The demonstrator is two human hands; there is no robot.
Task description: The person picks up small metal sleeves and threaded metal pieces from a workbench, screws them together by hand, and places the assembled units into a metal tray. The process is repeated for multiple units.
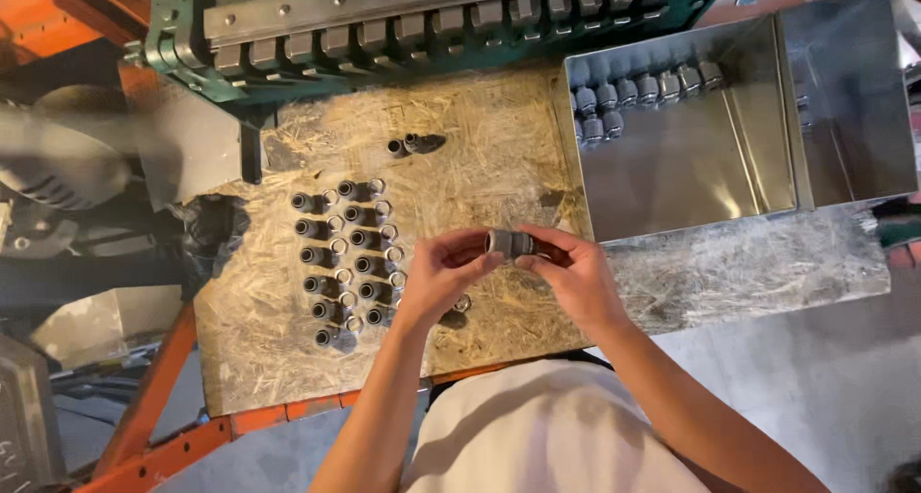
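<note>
Both my hands meet over the chipboard worktop (pixel 480 138) and hold one small grey cylindrical fitting (pixel 509 243) between them. My left hand (pixel 442 272) pinches its left end and my right hand (pixel 574 272) grips its right end. Left of my hands, several dark grey fittings (pixel 338 261) lie in two neat columns, each beside a small metal ring (pixel 338 246). One more ring (pixel 461 303) lies just under my left hand. A lone pair of fittings (pixel 411 145) rests farther back on the board.
A shiny metal tray (pixel 691 167) at the right holds several fittings (pixel 638 90) along its far wall. A green machine rail (pixel 403 23) with a row of grey blocks spans the back. Orange frame bars (pixel 153 397) run under the board at the left.
</note>
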